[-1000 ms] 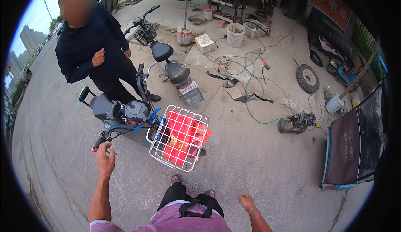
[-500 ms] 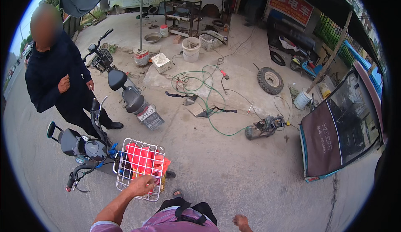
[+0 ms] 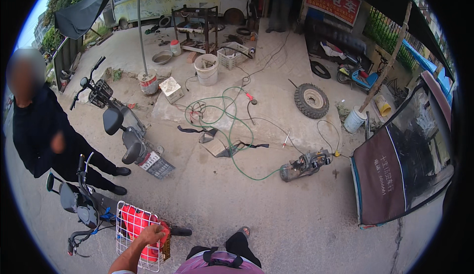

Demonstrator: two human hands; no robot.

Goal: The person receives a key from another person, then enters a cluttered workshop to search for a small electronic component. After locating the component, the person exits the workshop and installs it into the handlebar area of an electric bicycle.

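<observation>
My left hand (image 3: 152,234) is closed at the edge of a white wire basket (image 3: 120,234), fingers bent over its wires. The fingertips are partly hidden. A bright red bag (image 3: 134,219) fills the basket, showing through the grid. The basket is on an electric scooter (image 3: 89,215) at the lower left, its wheel (image 3: 181,231) jutting out beside my hand. My right hand is out of the picture. My sandalled foot (image 3: 244,231) is on the pavement to the right of the basket.
A person in dark clothes (image 3: 44,136) stands beyond the scooter. Another scooter (image 3: 131,128) is parked past it. A green hose (image 3: 232,158) runs to an air compressor (image 3: 306,165). A loose tyre (image 3: 311,101), a white bucket (image 3: 206,70) and a maroon vehicle cover (image 3: 377,175) are farther out.
The view has shifted, so the scooter and basket appear farther left and lower. My left hand has stayed at the basket. My right hand has left the picture. My foot has stepped to the right.
</observation>
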